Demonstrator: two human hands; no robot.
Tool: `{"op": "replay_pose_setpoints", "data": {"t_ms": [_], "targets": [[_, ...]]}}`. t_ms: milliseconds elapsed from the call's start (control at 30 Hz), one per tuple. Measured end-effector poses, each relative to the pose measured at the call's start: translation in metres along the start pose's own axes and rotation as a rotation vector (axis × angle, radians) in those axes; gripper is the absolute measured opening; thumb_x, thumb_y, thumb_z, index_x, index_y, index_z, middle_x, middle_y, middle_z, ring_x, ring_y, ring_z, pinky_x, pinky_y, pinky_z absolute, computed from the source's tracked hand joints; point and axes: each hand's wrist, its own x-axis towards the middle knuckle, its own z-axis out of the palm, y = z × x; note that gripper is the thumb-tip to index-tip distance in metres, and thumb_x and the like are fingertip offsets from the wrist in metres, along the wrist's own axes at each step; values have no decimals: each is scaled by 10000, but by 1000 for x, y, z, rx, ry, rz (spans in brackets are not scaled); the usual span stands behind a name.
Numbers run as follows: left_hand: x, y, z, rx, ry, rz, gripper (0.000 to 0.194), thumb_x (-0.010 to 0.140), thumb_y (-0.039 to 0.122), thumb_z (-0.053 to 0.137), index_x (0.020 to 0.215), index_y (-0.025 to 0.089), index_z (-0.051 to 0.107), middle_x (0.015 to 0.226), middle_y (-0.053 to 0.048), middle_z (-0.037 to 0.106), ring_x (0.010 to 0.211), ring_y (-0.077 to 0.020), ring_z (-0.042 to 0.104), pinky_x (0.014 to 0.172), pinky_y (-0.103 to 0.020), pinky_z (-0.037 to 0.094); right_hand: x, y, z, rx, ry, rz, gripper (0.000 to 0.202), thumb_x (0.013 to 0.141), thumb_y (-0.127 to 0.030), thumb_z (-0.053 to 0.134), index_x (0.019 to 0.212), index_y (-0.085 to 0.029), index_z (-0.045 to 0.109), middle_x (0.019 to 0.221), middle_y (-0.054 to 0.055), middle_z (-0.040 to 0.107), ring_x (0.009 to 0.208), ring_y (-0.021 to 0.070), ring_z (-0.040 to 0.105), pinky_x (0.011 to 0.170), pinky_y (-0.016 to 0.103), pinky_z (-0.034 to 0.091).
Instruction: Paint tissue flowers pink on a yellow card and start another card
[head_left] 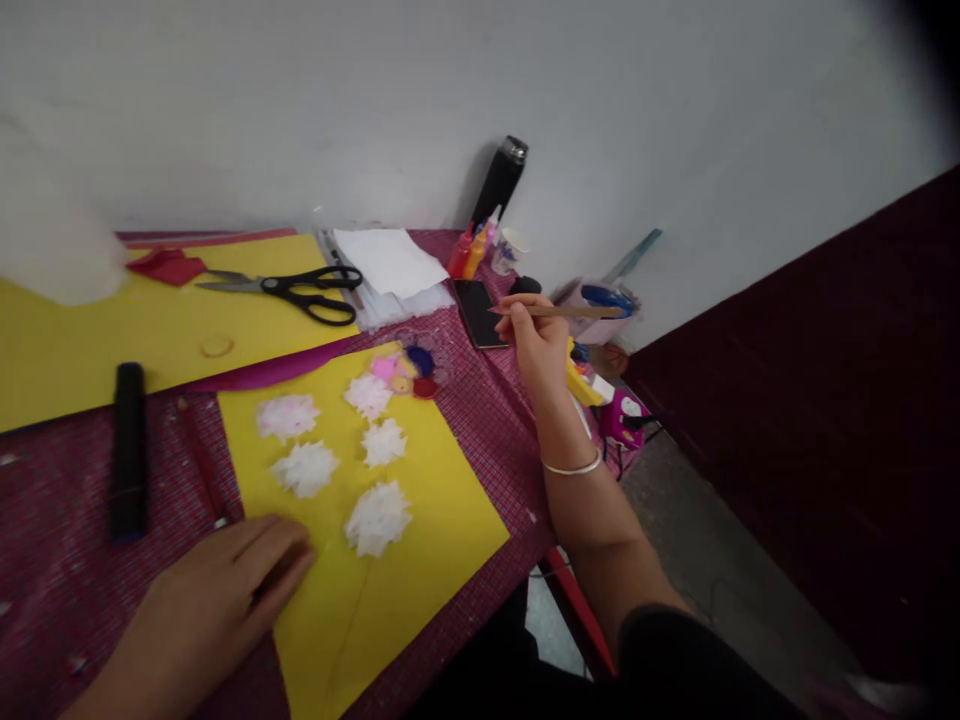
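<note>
In my right hand (534, 340), closed above the table's right side, is a thin paintbrush (577, 312) with a pinkish tip pointing left. My left hand (247, 570) lies at the left edge of a yellow sheet (427, 510), fingers loosely bent and holding nothing. Several white, jagged paper flowers (379, 518) are on that sheet, some tinged pink, and a thin line runs down below the lowest one. At the sheet's far corner sits a clear palette (442, 345) with pink, blue, red and yellowish paint.
Scissors (274, 287) lie on a larger yellow sheet (97, 350). Farther back are white papers (390, 262), a phone (478, 313), paint bottles (474, 252), a paper cup (508, 252) and a black flask (501, 180). A black marker (129, 450) and red brush (201, 460) lie left.
</note>
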Motion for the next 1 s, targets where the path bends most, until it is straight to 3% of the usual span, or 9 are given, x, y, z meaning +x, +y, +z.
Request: {"op": "replay_pose_setpoints", "data": {"t_ms": [100,167,267,433,600,767,867,1000], "targets": [[-4,-10,6,-29,-18,6,249,944,459,471,954,278,641,951,-19,737,874,-225,697,810,-372,533,13,10,-14,-9,-27,139,314,928,-431,500,876,-155,640,638,-8,623,543,80,560,538,207,453],[-4,-14,6,-39,-30,9,244,943,454,479,953,277,645,949,-21,739,888,-227,699,830,-375,537,14,18,-12,10,-43,182,308,927,-411,509,836,-144,633,574,-28,580,496,68,518,505,194,420],[-4,-13,3,-26,-26,19,255,942,466,481,953,279,653,944,-16,741,880,-222,704,826,-363,543,3,24,4,99,-142,208,246,900,-372,572,801,-150,611,517,-62,523,456,56,464,470,181,369],[-2,-10,-1,-11,28,63,284,932,526,494,925,289,649,882,19,729,785,-175,699,733,-292,545,-25,20,35,202,-458,332,217,881,-373,586,843,-159,599,574,-49,582,467,62,497,472,180,391],[-2,-8,-2,-9,39,93,263,942,504,488,933,294,646,874,37,724,782,-149,698,735,-255,544,-32,21,44,169,-414,323,237,866,-379,596,873,-145,636,653,-12,647,458,63,504,452,189,388],[-11,-12,3,33,51,95,282,955,506,468,985,289,646,943,19,738,857,-166,709,789,-281,561,-31,24,44,288,-362,356,198,843,-356,656,855,-158,656,587,-44,625,429,45,477,416,154,363],[-19,-18,9,38,49,86,318,957,527,459,1001,281,655,956,-3,745,883,-193,712,823,-325,568,-27,20,44,519,-352,594,147,895,-312,605,877,-170,640,607,-43,656,423,54,515,408,148,418],[-24,-28,15,-11,34,114,286,932,509,521,1013,277,668,955,-21,750,870,-207,714,811,-342,576,-17,9,40,822,-283,1027,284,1019,-231,348,929,-169,610,668,-12,701,571,83,659,620,212,594]]}}
